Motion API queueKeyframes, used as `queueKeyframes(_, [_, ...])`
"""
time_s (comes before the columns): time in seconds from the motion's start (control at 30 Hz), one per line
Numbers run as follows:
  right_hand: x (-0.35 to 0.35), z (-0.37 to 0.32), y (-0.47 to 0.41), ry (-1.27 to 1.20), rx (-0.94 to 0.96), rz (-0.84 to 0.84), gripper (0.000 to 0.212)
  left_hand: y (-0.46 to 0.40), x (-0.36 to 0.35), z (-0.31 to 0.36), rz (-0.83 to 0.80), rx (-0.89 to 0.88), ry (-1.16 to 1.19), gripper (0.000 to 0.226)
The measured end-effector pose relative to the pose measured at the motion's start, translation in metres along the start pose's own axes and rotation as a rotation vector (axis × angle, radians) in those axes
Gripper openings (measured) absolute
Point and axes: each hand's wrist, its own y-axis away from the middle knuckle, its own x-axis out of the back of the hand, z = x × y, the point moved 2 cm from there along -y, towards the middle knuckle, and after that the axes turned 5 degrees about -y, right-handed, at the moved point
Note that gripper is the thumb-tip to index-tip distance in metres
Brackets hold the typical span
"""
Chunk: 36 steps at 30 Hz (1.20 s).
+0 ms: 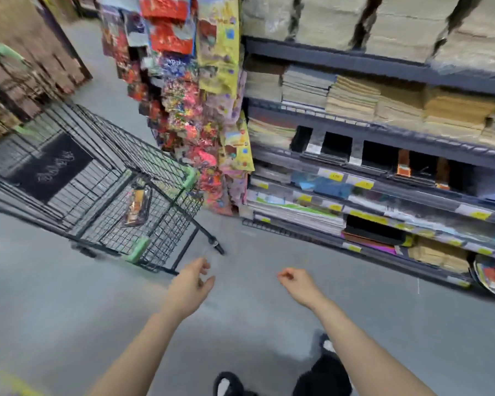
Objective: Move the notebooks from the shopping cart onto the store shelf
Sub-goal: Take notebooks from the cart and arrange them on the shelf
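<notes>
Head view, blurred shopping cart [103,178], shelf [383,138] cropped

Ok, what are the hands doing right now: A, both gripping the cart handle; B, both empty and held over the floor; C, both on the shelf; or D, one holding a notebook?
B: the left hand and right hand hold nothing, hanging over the grey floor, clear of the shopping cart and the store shelf.
</notes>
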Motion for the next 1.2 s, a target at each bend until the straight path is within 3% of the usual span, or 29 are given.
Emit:
queueKeyframes(0.2, [-0.08,-0.078,-0.019,-0.053,0.016,-0.019,0.02,0.002,0.064,-0.09,0.078,0.073,0.116,0.017])
queueKeyframes(0.6, [-0.122,-0.167,-0.12,-0.176,0.002,0.08,0.015,-0.115,0.135,-0.154,0.07,0.06,0.183,0.016])
queueKeyframes(0.87, [-0.163,-0.27,-0.183,-0.276,0.059,0.046,0.009,-0.164,0.202,-0.238,0.133,0.205,0.218,0.018])
queueKeyframes(1.03, [-0.224,-0.32,-0.244,-0.335,0.038,0.056,0.007,-0.224,0.216,-0.3,0.031,0.236,0.205,0.017])
queueKeyframes(1.2, [-0.304,-0.326,-0.327,-0.27,-0.078,0.104,0.021,-0.302,0.203,-0.371,-0.055,0.196,0.148,0.016])
